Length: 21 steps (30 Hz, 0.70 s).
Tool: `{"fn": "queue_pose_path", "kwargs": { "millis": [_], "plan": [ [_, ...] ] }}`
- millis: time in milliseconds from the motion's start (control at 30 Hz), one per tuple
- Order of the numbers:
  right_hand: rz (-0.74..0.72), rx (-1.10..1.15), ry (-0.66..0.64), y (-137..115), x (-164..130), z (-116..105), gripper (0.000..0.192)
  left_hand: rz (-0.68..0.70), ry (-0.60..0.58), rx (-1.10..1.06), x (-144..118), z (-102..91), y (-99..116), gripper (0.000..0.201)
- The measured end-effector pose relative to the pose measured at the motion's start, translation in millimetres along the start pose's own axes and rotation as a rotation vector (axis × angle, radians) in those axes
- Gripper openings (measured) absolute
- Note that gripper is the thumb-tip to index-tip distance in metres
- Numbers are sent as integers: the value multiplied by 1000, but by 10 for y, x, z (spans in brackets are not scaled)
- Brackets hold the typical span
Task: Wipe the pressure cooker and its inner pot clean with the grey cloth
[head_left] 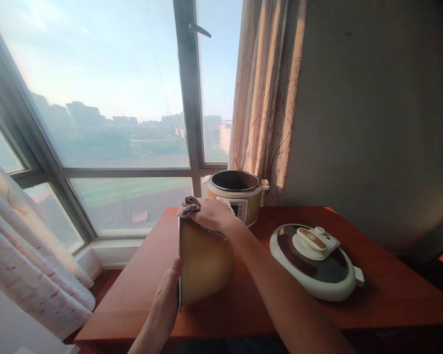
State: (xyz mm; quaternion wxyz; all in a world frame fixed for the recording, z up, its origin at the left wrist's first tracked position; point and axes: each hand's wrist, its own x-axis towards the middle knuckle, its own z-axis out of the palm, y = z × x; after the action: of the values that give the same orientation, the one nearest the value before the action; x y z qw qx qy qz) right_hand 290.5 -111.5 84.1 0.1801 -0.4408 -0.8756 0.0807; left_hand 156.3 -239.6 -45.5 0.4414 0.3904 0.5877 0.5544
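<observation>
the left hand [166, 302] grips the lower rim of a metal inner pot [205, 263] tipped on its side over the red wooden table [391, 290]. the right hand [214, 214] presses a crumpled cloth [188, 205] against the pot's top edge, fingers curled over it. just behind stands the open cooker base [238, 196], its panel text too small to read. its lid [315, 260] lies flat to the right, apart. a curtain [266, 98] hangs beside the large window [107, 98] and the grey wall [376, 108].
</observation>
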Motion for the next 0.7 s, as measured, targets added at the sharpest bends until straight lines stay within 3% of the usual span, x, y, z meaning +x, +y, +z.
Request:
{"fn": "queue_pose_path", "kwargs": {
  "millis": [100, 233, 333, 700],
  "plan": [
    [10, 23, -14, 50, 76, 26, 46, 85, 35, -6, 66, -60, -216, 73],
    [37, 41, -25, 102, 94, -1, 49, 307, 99, 146, 114, -185, -613, 71],
    [51, 35, -20, 110, 63, -30, 49, 391, 97, 197, 134, -253, -836, 73],
    [37, 12, 76, 100, -82, 2, 39, 459, 57, 240, 191, -294, -1056, 71]
  ]
}}
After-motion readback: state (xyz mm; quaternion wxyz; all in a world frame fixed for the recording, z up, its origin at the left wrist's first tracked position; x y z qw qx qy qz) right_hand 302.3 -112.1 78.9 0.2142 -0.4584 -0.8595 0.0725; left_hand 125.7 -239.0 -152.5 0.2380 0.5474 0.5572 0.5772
